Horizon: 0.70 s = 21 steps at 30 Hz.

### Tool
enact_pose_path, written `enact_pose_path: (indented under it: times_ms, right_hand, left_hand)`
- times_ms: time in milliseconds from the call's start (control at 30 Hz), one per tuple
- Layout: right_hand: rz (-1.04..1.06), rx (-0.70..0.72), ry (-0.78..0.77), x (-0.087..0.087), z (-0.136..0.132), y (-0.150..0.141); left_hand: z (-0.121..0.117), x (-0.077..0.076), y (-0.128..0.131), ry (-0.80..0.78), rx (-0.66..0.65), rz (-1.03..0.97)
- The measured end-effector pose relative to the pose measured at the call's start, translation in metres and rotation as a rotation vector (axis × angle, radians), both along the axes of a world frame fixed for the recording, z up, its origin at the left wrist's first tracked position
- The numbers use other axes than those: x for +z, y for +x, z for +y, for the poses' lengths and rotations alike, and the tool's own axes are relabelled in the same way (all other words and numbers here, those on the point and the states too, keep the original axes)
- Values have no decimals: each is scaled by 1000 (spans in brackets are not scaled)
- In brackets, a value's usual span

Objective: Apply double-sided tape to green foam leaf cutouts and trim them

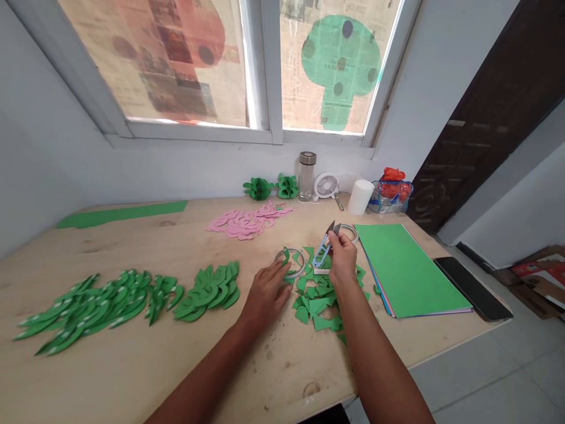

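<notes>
Snips [325,254] sit in the right hand [343,257], left hand [267,291] apart.

Passable on the table [132,383] at near left, in front of the cutouts [112,303], but blocked at right by scraps [318,305], paper stack [410,271] and phone [472,288].

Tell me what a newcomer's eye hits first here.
Probably the bold green paper across the wooden table: curved cut pieces on the left, a flat sheet on the right. Between them, the right hand holds blue-handled snips above green scraps. Behind, a large green mushroom-like shape stands out on the right windowpane.
</notes>
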State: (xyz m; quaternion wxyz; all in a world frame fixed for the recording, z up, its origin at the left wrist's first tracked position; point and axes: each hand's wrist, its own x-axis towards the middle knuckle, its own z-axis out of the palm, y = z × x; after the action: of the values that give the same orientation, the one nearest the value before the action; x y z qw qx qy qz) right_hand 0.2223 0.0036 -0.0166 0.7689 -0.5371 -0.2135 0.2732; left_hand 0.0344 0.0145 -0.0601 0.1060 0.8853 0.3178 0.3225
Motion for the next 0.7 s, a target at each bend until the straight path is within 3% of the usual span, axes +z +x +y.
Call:
enact_pose_path:
  times_ms: [333,533,700]
  right_hand:
    - [421,265,145,3,-4,-9]
    - [534,366,173,6,-7,-15]
    - [511,393,152,8,-8,-19]
  left_hand:
    - [-3,-4,0,-26,101,-65]
    - [-5,0,2,42,96,0]
    - [-5,0,4,57,46,-3]
